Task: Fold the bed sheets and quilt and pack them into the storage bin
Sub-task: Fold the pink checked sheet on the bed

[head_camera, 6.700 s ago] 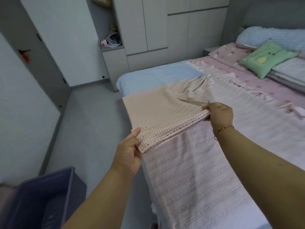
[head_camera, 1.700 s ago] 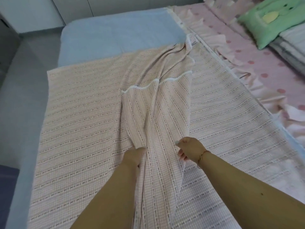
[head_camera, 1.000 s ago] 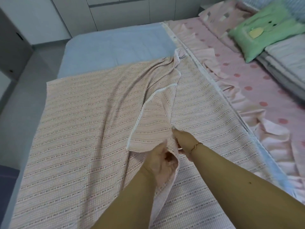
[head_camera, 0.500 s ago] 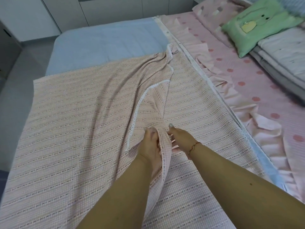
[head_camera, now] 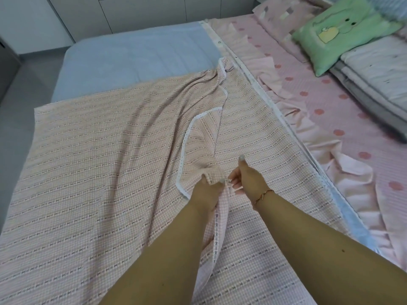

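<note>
Both your hands on the pink checked sheet (head_camera: 88, 172), mid-bed.
Sheet lies spread over the bed w/ a bunched ridge up the centre, white trimmed edge (head_camera: 185, 146) curling thru it. Your left hand (head_camera: 207, 192) has fingers curled, gripping the ridge fabric. Right hand (head_camera: 248, 181) just beside it, thumb up, fingers pinching the same fold. Green pillow (head_camera: 343, 29) far right, on the pink dotted bedding (head_camera: 319, 102). Storage bin not in frame.
</note>
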`<move>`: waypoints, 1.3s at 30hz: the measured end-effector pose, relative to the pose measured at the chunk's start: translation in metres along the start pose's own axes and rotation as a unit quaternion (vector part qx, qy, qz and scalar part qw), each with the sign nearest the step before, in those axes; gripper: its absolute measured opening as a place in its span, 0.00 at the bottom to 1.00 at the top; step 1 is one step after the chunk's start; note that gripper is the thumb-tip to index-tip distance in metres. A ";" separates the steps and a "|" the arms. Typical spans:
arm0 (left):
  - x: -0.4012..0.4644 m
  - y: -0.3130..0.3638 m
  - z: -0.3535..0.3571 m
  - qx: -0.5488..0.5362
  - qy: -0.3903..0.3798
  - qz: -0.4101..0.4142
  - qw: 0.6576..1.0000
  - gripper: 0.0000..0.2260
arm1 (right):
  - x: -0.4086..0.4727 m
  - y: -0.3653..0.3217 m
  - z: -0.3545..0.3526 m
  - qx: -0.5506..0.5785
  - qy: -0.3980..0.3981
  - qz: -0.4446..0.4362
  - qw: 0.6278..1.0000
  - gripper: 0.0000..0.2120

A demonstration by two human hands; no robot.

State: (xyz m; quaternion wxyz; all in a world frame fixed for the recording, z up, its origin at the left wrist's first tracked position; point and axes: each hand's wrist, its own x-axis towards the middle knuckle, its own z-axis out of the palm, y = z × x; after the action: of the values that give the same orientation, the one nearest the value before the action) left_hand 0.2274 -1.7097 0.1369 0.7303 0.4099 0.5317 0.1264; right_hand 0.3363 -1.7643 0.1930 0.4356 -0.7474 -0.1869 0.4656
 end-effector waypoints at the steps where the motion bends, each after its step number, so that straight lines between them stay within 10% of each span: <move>1: 0.001 0.000 0.004 0.022 -0.020 0.007 1.000 0.43 | 0.003 -0.003 -0.005 0.003 0.017 -0.012 1.000 0.31; 13: -0.046 0.010 0.068 0.287 -0.200 0.066 0.934 0.25 | 0.017 -0.009 -0.065 -0.166 0.001 0.000 0.986 0.15; 26: -0.067 -0.004 0.079 0.183 -0.208 0.090 0.957 0.26 | 0.007 0.003 -0.100 -0.023 0.078 0.017 0.997 0.12; 34: -0.080 -0.021 0.094 0.150 -0.196 0.081 0.966 0.15 | -0.002 0.016 -0.120 -0.016 0.067 0.063 0.996 0.46; 39: -0.094 -0.038 0.107 0.187 -0.197 0.087 0.959 0.08 | -0.015 0.031 -0.138 -0.044 0.113 0.068 0.990 0.30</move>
State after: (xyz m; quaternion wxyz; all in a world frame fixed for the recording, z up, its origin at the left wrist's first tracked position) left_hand 0.2743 -1.8418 0.1826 0.7174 0.6001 0.3539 0.0044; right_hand 0.4429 -1.8577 0.2008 0.3878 -0.8246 -0.1058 0.3981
